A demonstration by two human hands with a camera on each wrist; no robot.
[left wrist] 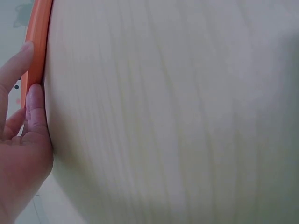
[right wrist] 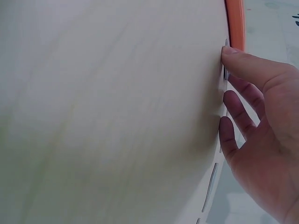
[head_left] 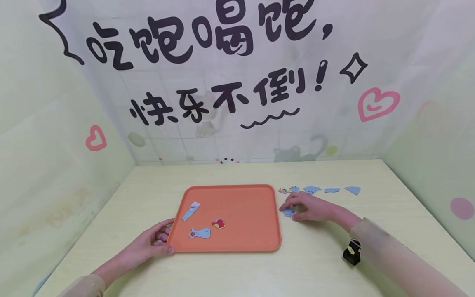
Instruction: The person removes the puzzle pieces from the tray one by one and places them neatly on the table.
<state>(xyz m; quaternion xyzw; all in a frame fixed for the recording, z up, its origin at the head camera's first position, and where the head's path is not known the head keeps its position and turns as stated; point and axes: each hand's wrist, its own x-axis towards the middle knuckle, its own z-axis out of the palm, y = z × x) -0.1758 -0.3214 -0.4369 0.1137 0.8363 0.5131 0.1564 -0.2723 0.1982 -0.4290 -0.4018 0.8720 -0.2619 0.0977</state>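
Observation:
My left hand (head_left: 156, 240) holds the left edge of an orange tray (head_left: 245, 214), its thumb at the near left corner. In the left wrist view the thumb and fingertips are against the tray's rim (left wrist: 39, 42). Just right of the tray, my right hand (head_left: 311, 207) pinches a pale blue puzzle piece (head_left: 288, 213) low over the table, partly covered by the fingers. In the right wrist view this thin piece (right wrist: 226, 72) shows edge-on at the thumb tip. A long blue piece (head_left: 191, 211), a wider blue piece (head_left: 202, 233) and a red piece (head_left: 219, 223) lie on the tray.
Behind my right hand several flat pieces lie in a row, among them a yellowish one (head_left: 283, 190), a wide blue one (head_left: 312, 189) and a triangular one (head_left: 353, 190). Printed cloth walls (head_left: 222, 144) stand around the table (head_left: 311, 268). A black device (head_left: 351, 252) hangs at my right wrist.

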